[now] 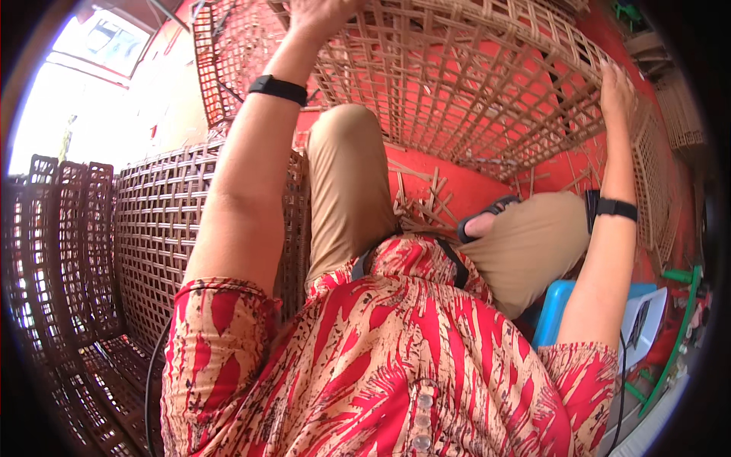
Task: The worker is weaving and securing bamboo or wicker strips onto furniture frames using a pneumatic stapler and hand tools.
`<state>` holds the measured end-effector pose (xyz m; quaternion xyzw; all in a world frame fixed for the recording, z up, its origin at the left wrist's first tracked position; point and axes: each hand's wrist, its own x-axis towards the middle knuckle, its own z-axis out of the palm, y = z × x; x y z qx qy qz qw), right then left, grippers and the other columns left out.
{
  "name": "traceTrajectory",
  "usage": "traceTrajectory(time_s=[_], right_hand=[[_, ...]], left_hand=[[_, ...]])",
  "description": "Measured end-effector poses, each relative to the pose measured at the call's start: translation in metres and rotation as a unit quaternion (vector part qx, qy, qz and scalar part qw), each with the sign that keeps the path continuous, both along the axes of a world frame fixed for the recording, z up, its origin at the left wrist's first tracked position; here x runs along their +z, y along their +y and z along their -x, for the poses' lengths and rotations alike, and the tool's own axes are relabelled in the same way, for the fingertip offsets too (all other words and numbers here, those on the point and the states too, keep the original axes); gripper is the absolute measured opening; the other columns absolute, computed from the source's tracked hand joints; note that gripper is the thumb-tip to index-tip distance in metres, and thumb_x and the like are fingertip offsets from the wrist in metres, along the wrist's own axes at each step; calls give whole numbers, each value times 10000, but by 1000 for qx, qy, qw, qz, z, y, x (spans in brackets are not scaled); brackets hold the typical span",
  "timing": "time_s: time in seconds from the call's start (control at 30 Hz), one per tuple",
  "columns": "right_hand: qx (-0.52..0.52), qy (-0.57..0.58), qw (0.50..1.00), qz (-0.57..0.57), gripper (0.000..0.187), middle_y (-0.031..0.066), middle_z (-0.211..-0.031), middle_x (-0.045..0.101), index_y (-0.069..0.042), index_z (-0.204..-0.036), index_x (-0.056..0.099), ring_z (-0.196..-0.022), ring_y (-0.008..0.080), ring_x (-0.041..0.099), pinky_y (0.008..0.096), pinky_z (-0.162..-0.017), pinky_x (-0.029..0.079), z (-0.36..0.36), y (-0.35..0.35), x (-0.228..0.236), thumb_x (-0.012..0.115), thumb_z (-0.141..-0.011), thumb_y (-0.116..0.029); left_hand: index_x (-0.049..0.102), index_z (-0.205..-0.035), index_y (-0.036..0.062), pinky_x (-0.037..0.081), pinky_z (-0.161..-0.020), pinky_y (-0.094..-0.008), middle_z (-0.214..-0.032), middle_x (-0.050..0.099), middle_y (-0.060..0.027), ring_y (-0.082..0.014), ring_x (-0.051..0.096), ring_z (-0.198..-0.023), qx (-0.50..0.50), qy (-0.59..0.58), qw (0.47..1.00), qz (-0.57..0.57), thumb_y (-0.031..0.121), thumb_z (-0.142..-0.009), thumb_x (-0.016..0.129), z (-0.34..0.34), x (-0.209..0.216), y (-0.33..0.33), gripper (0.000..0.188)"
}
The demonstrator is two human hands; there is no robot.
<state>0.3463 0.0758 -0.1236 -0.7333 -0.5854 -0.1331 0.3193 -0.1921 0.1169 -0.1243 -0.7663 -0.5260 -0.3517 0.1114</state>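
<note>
Again, both arms reach forward from the lower edge of the view, a black wristband (279, 90) on the left wrist, another band (617, 209) on the right.

Basket (464, 93): pale brown, open weave, tilted, spanning the space between the two sets of fingers. Its lattice wall shows red floor (429, 183) through the gaps.

Right hand (618, 93): at the basket's right end, fingers (610, 74) laid rather straight against the rim, touching it. Thumb side hidden; cannot tell whether they close around the edge.

Left hand (326, 14): near the basket's left end, fingers cut off by the upper edge of the view. Cannot tell if they are open, closed or gripping.

Beyond and left of the left fingers, a second woven piece (222, 68) stands upright, reddish brown. Nearer the body and left of those fingers, a dark brown basket (164, 221) with a tight weave; farther left, more dark lattice pieces (65, 251) side by side.

Below the right fingers and to their right, another pale woven piece (652, 183). Well below them, toward the body, a blue tub (553, 311) and a white tray (649, 324), with a green frame (689, 320) just beside.

Between the hands but nearer the body than either set of fingers: loose cane strips (426, 204) scattered on the floor, a sandalled foot (481, 224), and two bent knees in tan trousers (346, 179).
</note>
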Motion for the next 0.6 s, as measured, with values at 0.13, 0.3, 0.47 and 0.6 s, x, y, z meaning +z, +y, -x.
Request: traceTrajectory(time_s=[0.13,0.3,0.47,0.6], right_hand=[[54,-10,998,35,632,196,-1312,671,-110,-1379,643,-1211,356,639,448,-1027,487,-8,-13,9,446,-996,-572],[111,600,790,-58,679,140,-1623,371,-80,-1558,420,-1403,334,472,532,-1057,484,-71,-32,-5,479,-1030,-503],[184,628,756,-20,753,82,-1624,364,-177,-1631,258,-1447,323,383,548,-1112,436,-116,-16,-71,576,-1013,-466],[170,617,769,6,691,91,-1589,404,-153,-1605,303,-1403,314,438,518,-1114,448,-126,-2,-97,553,-1029,-441]], left_hand=[[710,-1274,215,361,-1122,-501,-1403,608,-108,-329,558,-1287,-3,-6,987,161,513,-1023,499,3,-1,11,444],[566,-1441,113,292,-1158,-571,-1385,595,-209,-383,491,-1355,85,66,991,79,688,-961,482,-5,-11,18,754],[451,-1529,68,230,-1189,-532,-1441,523,-208,-379,426,-1389,44,-10,999,7,779,-929,427,-6,-14,10,931],[525,-1471,54,242,-1190,-512,-1422,538,-206,-375,436,-1387,39,10,995,91,760,-934,436,-6,6,4,892]])
